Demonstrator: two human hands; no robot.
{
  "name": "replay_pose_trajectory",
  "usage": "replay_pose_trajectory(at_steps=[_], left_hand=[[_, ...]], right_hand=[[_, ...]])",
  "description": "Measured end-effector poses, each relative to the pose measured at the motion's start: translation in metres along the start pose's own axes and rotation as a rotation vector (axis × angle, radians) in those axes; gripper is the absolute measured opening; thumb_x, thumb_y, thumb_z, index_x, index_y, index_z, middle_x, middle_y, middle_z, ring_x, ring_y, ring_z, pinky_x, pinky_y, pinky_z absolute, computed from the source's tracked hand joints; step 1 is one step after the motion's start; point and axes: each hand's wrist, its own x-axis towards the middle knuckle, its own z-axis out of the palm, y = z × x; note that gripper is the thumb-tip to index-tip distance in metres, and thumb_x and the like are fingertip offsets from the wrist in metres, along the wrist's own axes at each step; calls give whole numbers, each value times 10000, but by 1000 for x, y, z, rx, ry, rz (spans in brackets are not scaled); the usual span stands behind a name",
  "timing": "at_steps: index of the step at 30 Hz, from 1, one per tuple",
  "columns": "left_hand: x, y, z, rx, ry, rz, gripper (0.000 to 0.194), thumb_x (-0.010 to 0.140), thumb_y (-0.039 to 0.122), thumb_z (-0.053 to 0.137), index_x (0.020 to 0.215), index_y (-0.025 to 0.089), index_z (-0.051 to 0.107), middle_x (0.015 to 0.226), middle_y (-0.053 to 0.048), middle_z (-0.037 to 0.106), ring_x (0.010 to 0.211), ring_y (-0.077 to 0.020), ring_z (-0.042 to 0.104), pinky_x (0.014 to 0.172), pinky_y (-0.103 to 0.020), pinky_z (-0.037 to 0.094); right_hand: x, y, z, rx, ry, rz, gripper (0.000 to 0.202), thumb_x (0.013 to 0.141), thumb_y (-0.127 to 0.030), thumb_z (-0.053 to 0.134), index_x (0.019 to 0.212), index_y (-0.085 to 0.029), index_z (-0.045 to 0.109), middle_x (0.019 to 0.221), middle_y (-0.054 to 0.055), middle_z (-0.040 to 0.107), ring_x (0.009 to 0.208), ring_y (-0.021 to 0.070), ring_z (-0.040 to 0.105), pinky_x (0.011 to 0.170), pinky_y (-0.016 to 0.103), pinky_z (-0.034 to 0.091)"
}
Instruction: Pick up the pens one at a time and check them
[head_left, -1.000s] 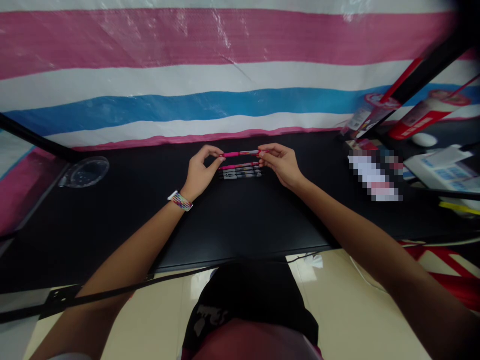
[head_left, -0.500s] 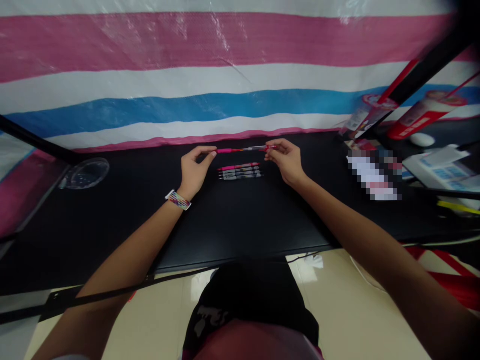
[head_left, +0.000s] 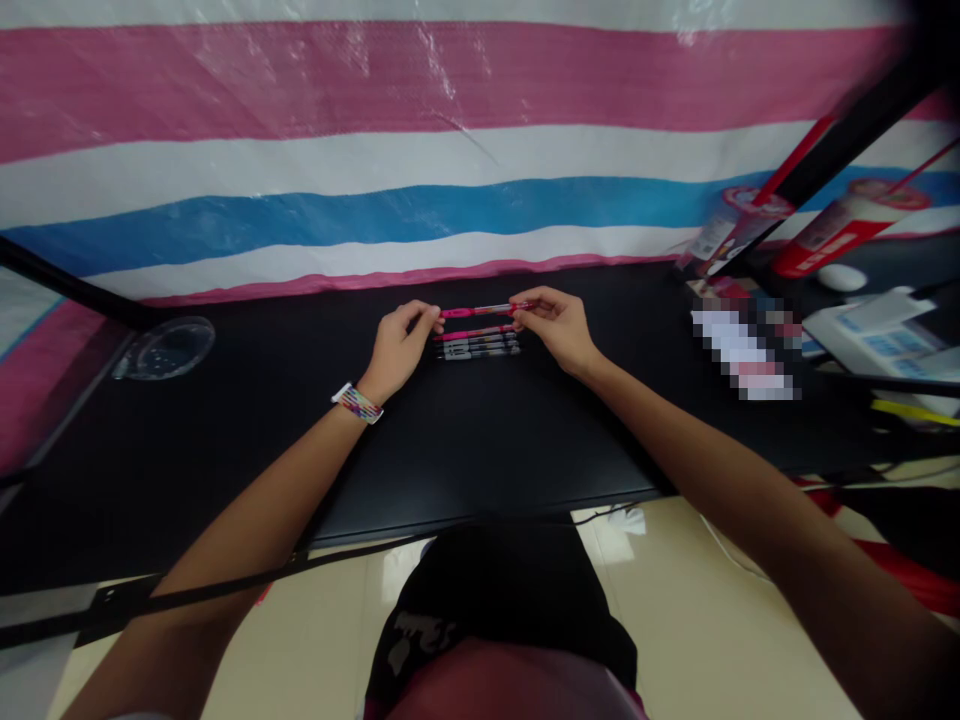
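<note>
My left hand (head_left: 409, 345), with a colourful band at its wrist, pinches the pink end of a pen (head_left: 480, 311). The pen's other end is between the fingers of my right hand (head_left: 559, 325). Held level, it spans the gap between my hands just behind a row of pens. In that row, a pink pen (head_left: 476, 333) lies at the back, and several grey-and-black pens (head_left: 480, 349) lie side by side in front of it. My fingers cover both tips of the held pen.
The pens are on a black table (head_left: 480, 440) before a striped plastic sheet (head_left: 420, 220). A clear plastic lid (head_left: 169, 348) lies at the left. Two cups with straws, a red-and-white one (head_left: 844, 235) among them, stand at the right behind a white mouse (head_left: 842, 278) and papers.
My hands have come closer together along the pen, so its exposed length is shorter. The pen has moved slightly nearer to the row. The row itself has stayed in place.
</note>
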Motion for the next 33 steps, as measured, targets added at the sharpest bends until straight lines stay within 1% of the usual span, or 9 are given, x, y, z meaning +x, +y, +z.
replay_pose_trajectory(at_steps=[4,7,9,13,18,22,24,28,33], left_hand=[[-1,1,1,76,-7,69,384,1132,445,599,811,253,684,757,-20,692,805,-212,685,863,-401,582],[-1,5,2,16,-11,119,191,1041,451,764,1052,264,733,1056,-46,788,1024,-230,742,1005,-410,597],[-2,8,3,-35,-15,110,312,1020,471,798,1246,272,719,1172,-61,794,1077,-230,763,1044,-405,597],[-3,13,3,-87,-48,49,314,1154,490,576,1339,272,704,890,-25,765,843,-208,773,956,-413,617],[-3,11,4,-35,-10,159,561,989,471,835,1481,285,638,1296,-97,798,1250,-275,764,1144,-451,560],[-4,11,5,-63,-25,49,367,1159,506,560,1430,291,682,850,-15,775,836,-216,788,994,-432,608],[-4,12,6,-56,4,65,424,1129,526,621,1488,302,632,903,-22,793,896,-226,797,1024,-437,608],[-3,12,6,-29,25,154,708,980,549,842,1577,312,544,1257,-94,808,1238,-274,768,1154,-449,564],[-3,7,7,-45,23,43,419,1127,496,640,1493,293,616,843,-3,790,880,-215,799,1018,-427,594]], right_hand=[[-2,-4,1,16,5,27,182,789,-285,895,964,-259,851,895,35,807,775,229,767,870,496,676],[-1,-3,-1,14,28,57,215,774,-322,915,966,-255,847,908,41,801,772,224,757,881,500,680],[-1,-3,-1,6,32,80,242,772,-355,922,978,-255,842,920,44,798,779,221,750,893,503,683],[-2,-3,2,2,11,90,273,767,-396,933,988,-259,848,944,48,805,797,223,747,890,496,681],[-3,-2,4,34,20,82,263,759,-383,945,974,-261,852,932,38,811,775,214,743,867,481,677],[-3,-3,4,31,6,87,253,773,-375,933,982,-259,851,936,40,801,774,207,735,877,487,672],[-3,-3,5,25,2,94,255,774,-382,933,980,-260,848,921,38,794,766,206,730,876,490,671],[-3,-3,5,31,11,88,253,765,-379,937,972,-261,850,905,37,796,759,209,728,859,487,669],[-3,-2,5,0,-2,89,261,782,-400,937,989,-270,847,937,47,801,779,225,731,892,518,670]])
